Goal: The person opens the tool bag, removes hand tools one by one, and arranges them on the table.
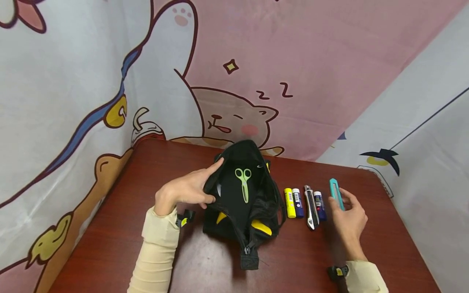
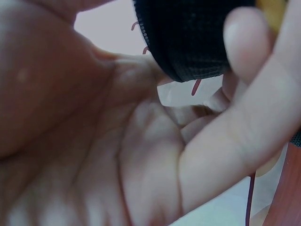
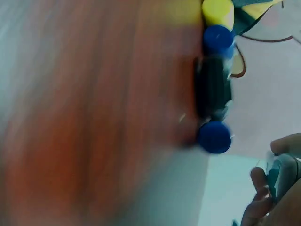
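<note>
A black zippered bag (image 1: 227, 230) stands unzipped on the table, its mouth spread wide. My left hand (image 1: 188, 188) grips the left edge of that mouth; the left wrist view has the bag's fabric (image 2: 188, 42) between thumb and fingers. Inside the bag lie light green scissors (image 1: 244, 185), handles toward the back. On the right, my right hand (image 1: 349, 213) pinches a teal utility knife (image 1: 335, 191) above the table. In the right wrist view the knife (image 3: 275, 176) shows only partly between the fingertips.
Right of the bag, in a row, are a yellow glue stick (image 1: 290, 202), a blue one (image 1: 298, 202), a silver and black utility knife (image 1: 311, 207) and another blue glue stick (image 1: 320, 206). The brown table (image 1: 121, 236) meets a cartoon-printed cloth (image 1: 311, 81) behind.
</note>
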`<state>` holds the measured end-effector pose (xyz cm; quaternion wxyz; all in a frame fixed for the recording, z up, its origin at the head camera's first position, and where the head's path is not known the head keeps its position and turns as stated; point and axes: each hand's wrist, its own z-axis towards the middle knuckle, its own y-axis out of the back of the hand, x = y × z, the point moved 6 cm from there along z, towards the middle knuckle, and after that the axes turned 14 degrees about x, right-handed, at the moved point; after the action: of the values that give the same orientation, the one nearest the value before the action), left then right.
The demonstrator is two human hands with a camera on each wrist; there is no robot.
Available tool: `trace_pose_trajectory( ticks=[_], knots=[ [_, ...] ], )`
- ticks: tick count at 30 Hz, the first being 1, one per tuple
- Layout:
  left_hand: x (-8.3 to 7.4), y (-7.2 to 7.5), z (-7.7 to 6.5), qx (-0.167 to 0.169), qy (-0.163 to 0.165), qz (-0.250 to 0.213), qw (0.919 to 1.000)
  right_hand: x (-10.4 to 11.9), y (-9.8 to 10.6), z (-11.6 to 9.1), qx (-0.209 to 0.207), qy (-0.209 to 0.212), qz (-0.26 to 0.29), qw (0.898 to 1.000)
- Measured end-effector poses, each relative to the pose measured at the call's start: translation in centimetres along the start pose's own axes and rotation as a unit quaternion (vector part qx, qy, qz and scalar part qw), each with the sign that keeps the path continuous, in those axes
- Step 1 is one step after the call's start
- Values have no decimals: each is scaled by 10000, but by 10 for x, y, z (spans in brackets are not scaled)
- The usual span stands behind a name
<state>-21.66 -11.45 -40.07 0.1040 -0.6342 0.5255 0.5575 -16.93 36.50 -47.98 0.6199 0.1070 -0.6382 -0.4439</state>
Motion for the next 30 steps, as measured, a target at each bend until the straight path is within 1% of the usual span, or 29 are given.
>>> trace_pose_trajectory(
  ticks=[6, 10, 12, 17, 27, 30],
  knots=[
    [0, 1, 0, -24, -5, 71, 10000, -26, -6, 11, 645, -445, -305, 9965],
    [0, 1, -1, -36, 24, 84, 10000, -31, -10, 15, 1128, -729, -458, 9899],
    [0, 0, -1, -44, 36, 94, 9999, -32, -10, 15, 1292, -874, -561, 9862],
    [-1, 0, -1, -39, 14, 140, 9999, -36, -10, 18, 1390, -984, -746, 9826],
    [-1, 1, -1, -45, 50, 198, 9998, -43, -11, 22, 1400, -736, -871, 9836],
    [-1, 1, -1, -50, 63, 235, 9997, -44, -12, 22, 1463, -754, -936, 9819]
  ],
)
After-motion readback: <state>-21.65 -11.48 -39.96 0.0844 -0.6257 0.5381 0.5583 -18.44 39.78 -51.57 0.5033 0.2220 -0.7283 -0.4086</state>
